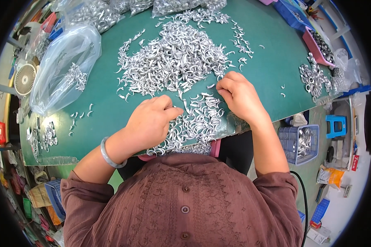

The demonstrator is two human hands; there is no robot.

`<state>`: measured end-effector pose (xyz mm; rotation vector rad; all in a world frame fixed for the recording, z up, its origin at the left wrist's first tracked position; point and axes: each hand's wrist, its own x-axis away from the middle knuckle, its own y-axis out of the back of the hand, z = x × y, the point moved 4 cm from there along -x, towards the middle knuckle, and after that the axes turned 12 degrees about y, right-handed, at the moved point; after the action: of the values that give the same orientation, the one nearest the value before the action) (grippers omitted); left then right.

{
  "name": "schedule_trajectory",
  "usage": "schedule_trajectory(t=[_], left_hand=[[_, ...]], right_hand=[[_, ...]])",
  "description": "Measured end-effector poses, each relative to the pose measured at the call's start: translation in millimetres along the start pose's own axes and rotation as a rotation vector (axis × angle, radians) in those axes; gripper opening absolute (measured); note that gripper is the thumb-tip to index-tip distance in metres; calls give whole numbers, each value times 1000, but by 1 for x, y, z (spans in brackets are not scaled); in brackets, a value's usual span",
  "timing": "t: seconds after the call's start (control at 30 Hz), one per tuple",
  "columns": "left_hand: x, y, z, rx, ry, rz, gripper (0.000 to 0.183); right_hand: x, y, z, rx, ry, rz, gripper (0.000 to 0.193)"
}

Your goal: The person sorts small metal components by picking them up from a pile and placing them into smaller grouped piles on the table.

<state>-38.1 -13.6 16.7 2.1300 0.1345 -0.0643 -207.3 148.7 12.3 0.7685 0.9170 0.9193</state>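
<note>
A big heap of small curved silver metal pieces (173,57) covers the middle of a green table (107,107). A smaller batch of the same pieces (196,121) lies at the near edge, spilling over it. My left hand (150,121) rests on this batch with fingers curled; what is inside them is hidden. My right hand (239,94) sits at the batch's right side, fingers bent down and pinching at pieces near the heap's edge. A grey bangle (107,154) circles my left wrist.
A clear plastic bag (64,68) holding a few pieces lies at the left. More bags of metal parts (99,12) sit at the far edge. Metal rings (313,78) and a pink tray (319,47) are at the right. A blue crate (299,142) stands on the floor.
</note>
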Motion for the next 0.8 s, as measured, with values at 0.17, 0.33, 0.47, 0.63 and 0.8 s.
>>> schedule_trajectory(t=[0.17,0.33,0.47,0.63,0.8], left_hand=[[-2,1,-1,16,4,-94,42],[-1,-4,0,-7,-9,-35,44],[-2,-1,2,8,-20,-31,44],[-8,0,3,-30,60,-86,40],[-4,-2,2,65,-21,2,33]], right_hand=[[-2,1,5,-53,33,-114,14],[-2,1,29,-42,112,135,26],[-1,-3,39,-261,181,177,25],[-6,-10,44,-159,147,106,23],[-12,-11,47,-313,194,212,24]])
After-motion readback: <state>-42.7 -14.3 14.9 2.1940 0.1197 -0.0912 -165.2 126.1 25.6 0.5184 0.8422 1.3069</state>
